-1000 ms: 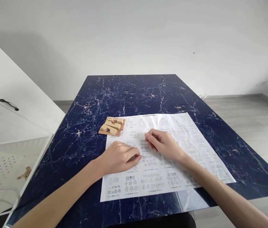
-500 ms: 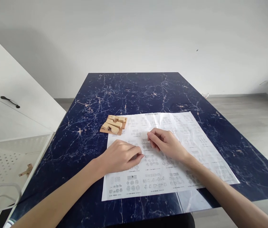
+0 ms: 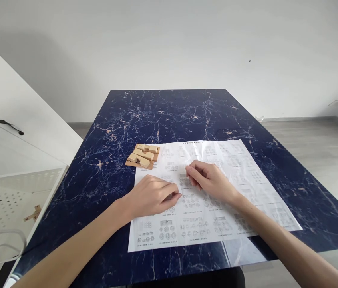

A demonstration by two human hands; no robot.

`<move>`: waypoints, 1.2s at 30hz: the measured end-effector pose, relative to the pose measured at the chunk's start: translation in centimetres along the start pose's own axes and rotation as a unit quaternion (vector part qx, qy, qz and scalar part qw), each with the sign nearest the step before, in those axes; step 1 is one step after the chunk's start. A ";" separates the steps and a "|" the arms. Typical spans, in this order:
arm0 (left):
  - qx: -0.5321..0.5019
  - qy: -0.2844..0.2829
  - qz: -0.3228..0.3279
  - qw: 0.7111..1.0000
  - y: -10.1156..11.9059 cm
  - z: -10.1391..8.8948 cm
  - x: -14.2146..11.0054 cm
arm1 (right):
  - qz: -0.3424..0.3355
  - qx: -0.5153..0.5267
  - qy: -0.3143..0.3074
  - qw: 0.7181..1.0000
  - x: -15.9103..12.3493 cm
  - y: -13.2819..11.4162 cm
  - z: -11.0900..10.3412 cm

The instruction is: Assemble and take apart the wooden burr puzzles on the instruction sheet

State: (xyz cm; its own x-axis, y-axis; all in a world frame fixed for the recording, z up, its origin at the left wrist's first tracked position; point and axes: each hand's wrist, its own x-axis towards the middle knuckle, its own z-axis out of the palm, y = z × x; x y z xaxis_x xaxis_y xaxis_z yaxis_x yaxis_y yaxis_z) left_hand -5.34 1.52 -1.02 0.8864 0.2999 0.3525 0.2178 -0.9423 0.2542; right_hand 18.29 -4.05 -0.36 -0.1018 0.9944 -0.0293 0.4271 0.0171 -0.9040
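Observation:
A white instruction sheet [image 3: 235, 172] printed with small diagrams lies flat on a dark blue marble-patterned table [image 3: 163, 116]. My left hand [image 3: 152, 196] rests on the sheet's left part with its fingers curled under, and what they hold, if anything, is hidden. My right hand [image 3: 209, 180] lies on the sheet just right of it, fingers bent and pressed together, their tips on the paper. A small stack of pale wooden puzzle pieces [image 3: 143, 156] sits at the sheet's upper left corner, a hand's length beyond my left hand.
A white cabinet [image 3: 13, 132] with a black handle [image 3: 10, 127] stands left of the table. Below it is a white perforated panel [image 3: 7, 200] with a small wooden piece [image 3: 32, 214] on it. Grey floor [image 3: 315, 148] lies to the right.
The view has shifted slightly. Both hands stay on the sheet in nearly the same pose.

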 end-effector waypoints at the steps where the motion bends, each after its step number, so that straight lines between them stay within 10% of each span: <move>1: 0.000 0.001 0.001 1.000 0.0 0.0 0.0 | -0.001 0.000 0.000 1.000 0.0 0.0 0.0; 25: -0.015 0.008 -0.002 1.000 0.1 -0.1 -0.1 | 0.001 -0.005 0.002 1.000 -0.1 -0.2 0.0; 36: 0.036 0.158 -0.049 0.986 -3.8 -2.8 -0.5 | 0.016 -0.012 -0.001 1.000 -0.3 -0.1 0.1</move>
State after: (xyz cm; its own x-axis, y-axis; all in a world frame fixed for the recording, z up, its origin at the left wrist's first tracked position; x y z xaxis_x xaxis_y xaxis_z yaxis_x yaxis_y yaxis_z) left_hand -7.75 5.40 0.36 0.6912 0.4105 0.5948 0.3341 -0.9113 0.2407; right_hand 18.22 -4.35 -0.28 -0.0887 0.9943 -0.0593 0.4514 -0.0129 -0.8922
